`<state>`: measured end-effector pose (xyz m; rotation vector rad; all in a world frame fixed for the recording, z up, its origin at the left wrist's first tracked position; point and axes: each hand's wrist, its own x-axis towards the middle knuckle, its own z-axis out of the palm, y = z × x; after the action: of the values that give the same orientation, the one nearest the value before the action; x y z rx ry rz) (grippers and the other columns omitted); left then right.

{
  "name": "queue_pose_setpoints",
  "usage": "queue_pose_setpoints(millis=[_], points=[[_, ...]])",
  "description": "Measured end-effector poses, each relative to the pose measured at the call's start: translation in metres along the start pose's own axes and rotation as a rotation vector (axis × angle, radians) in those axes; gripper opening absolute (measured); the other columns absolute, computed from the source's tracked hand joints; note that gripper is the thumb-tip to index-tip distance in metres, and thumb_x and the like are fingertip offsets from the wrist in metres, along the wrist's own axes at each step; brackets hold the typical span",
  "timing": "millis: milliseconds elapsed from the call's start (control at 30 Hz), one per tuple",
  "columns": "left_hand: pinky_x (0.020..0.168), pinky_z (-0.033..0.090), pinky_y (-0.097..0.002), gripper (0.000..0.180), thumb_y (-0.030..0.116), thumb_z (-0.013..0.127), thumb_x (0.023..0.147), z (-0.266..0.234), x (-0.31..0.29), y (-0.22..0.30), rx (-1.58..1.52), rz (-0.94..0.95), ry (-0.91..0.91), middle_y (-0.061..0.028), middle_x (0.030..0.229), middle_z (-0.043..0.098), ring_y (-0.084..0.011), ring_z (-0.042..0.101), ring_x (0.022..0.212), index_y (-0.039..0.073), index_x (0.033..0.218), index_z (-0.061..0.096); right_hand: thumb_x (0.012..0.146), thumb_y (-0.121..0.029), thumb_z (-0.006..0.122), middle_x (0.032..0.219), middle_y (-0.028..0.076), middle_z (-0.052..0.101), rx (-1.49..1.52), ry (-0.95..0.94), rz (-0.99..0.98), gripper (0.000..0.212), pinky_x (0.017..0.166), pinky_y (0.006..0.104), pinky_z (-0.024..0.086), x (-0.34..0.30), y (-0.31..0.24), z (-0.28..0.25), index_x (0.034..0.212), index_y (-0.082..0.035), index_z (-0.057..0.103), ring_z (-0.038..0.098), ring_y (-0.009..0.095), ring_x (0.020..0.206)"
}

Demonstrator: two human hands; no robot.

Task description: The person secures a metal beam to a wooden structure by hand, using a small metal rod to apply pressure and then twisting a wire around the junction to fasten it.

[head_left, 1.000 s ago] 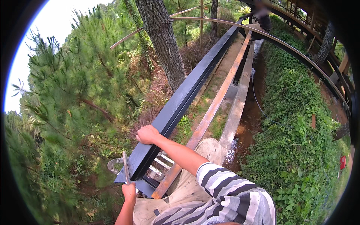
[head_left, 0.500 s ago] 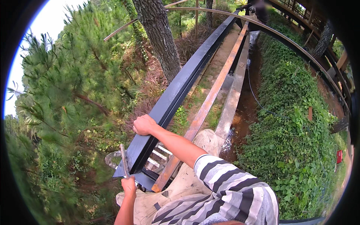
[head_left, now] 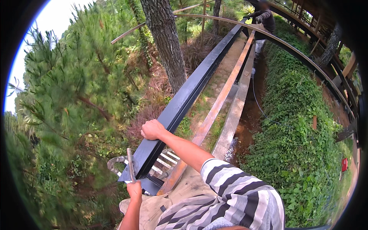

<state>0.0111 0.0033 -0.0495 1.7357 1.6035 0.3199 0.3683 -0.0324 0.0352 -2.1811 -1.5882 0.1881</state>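
A long dark steel beam (head_left: 199, 80) runs from near my body toward the far end of the view. My right hand (head_left: 152, 129) grips its left edge near the close end, fingers curled over the side. Lower left, my left hand (head_left: 134, 189) is closed round a short greyish bar (head_left: 131, 165), held roughly upright beside the beam's near end. A dark flat plate (head_left: 150, 185) lies under that end. At the far end, another person (head_left: 264, 17) in dark clothes and gloves has a hand on the beam.
A rusty narrow steel bar (head_left: 218, 101) and a concrete ledge (head_left: 234, 115) run alongside, with a muddy channel (head_left: 251, 126) beyond. A ladder-like white frame (head_left: 165, 160) shows below. A tree trunk (head_left: 165, 42) stands left of the beam; a curved rail (head_left: 303, 51) crosses ahead. Leafy bank (head_left: 287, 153) right.
The view has shifted, showing more of the far person. My bent leg has dropped away from beside the rusty bar. Both hands keep their grips.
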Motion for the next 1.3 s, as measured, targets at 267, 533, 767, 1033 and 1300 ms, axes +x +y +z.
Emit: queue_pose_setpoints(millis=[267, 533, 767, 1033, 1300], points=[[0.054, 0.042, -0.0413, 0.023, 0.014, 0.070, 0.077, -0.002, -0.008, 0.009, 0.014, 0.013, 0.002, -0.0084, 0.069, 0.058, -0.0177, 0.053, 0.057, -0.007, 0.078, 0.060, 0.092, -0.032, 0.056, 0.078, 0.026, 0.072, -0.011, -0.011, 0.000, 0.043, 0.079, 0.0525, 0.057, -0.002, 0.003, 0.007, 0.073, 0.002, 0.073, 0.072, 0.043, 0.079], [0.081, 0.052, -0.0430, 0.036, 0.016, 0.073, 0.077, -0.010, -0.016, 0.028, 0.001, -0.110, -0.074, -0.0217, 0.087, 0.071, -0.0270, 0.068, 0.082, -0.016, 0.093, 0.066, 0.090, -0.030, 0.058, 0.083, 0.025, 0.074, -0.015, -0.020, 0.008, 0.038, 0.080, 0.0513, 0.057, -0.003, 0.000, 0.002, 0.077, 0.001, 0.075, 0.073, 0.042, 0.082], [0.062, 0.044, -0.0402, 0.029, 0.015, 0.071, 0.078, -0.008, -0.021, 0.035, -0.003, -0.035, -0.091, -0.0101, 0.074, 0.061, -0.0184, 0.057, 0.065, -0.012, 0.082, 0.064, 0.094, -0.032, 0.055, 0.082, 0.026, 0.073, -0.011, -0.031, 0.025, 0.043, 0.082, 0.0520, 0.057, -0.004, 0.007, -0.001, 0.077, 0.003, 0.074, 0.073, 0.043, 0.083], [0.064, 0.046, -0.0409, 0.031, 0.021, 0.072, 0.078, -0.018, -0.026, 0.038, 0.005, -0.045, -0.111, -0.0104, 0.071, 0.064, -0.0188, 0.058, 0.067, -0.009, 0.076, 0.065, 0.091, -0.032, 0.056, 0.091, 0.027, 0.074, -0.057, -0.096, 0.071, 0.041, 0.086, 0.0506, 0.057, 0.004, -0.007, -0.004, 0.081, 0.002, 0.077, 0.073, 0.042, 0.090], [0.075, 0.054, -0.0464, 0.045, 0.032, 0.071, 0.080, -0.028, -0.030, 0.044, 0.128, -0.096, -0.136, -0.0287, 0.083, 0.072, -0.0377, 0.073, 0.080, -0.013, 0.081, 0.068, 0.095, -0.038, 0.056, 0.090, 0.027, 0.074, -0.110, -0.076, 0.080, 0.047, 0.086, 0.0515, 0.056, 0.007, -0.009, 0.012, 0.083, 0.002, 0.077, 0.073, 0.043, 0.089]])
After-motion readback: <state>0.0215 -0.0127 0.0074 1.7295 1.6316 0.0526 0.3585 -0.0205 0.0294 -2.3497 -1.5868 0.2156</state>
